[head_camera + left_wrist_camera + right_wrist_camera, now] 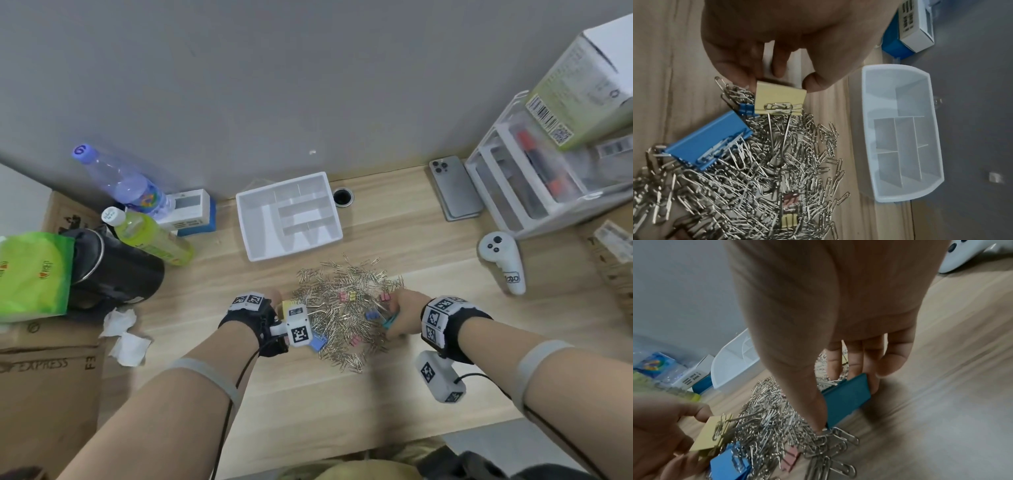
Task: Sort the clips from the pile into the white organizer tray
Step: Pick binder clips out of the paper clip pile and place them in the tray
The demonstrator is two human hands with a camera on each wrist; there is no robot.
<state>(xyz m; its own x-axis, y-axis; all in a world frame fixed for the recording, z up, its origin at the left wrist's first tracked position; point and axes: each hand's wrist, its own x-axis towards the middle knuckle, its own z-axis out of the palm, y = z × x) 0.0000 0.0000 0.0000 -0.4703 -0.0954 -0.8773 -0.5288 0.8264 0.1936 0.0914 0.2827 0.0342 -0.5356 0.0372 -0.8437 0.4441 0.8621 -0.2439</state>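
While left hand [777, 40] pinches yellow binder clip [780, 100] and right hand [838, 321] pinches teal binder clip [846, 395] at paperclip pile [346, 308]: lift straight, shake off snagged paperclip (hooked on yellow's handle), carry to white organizer tray [253, 246], empty, just beyond pile

The table [411, 377] carries one white organizer tray [251, 236], two bottles [130, 185], one phone [455, 188], one white controller [503, 260] and one pile of paper clips [346, 308], too many to count. Several coloured binder clips [371, 315] lie among them.
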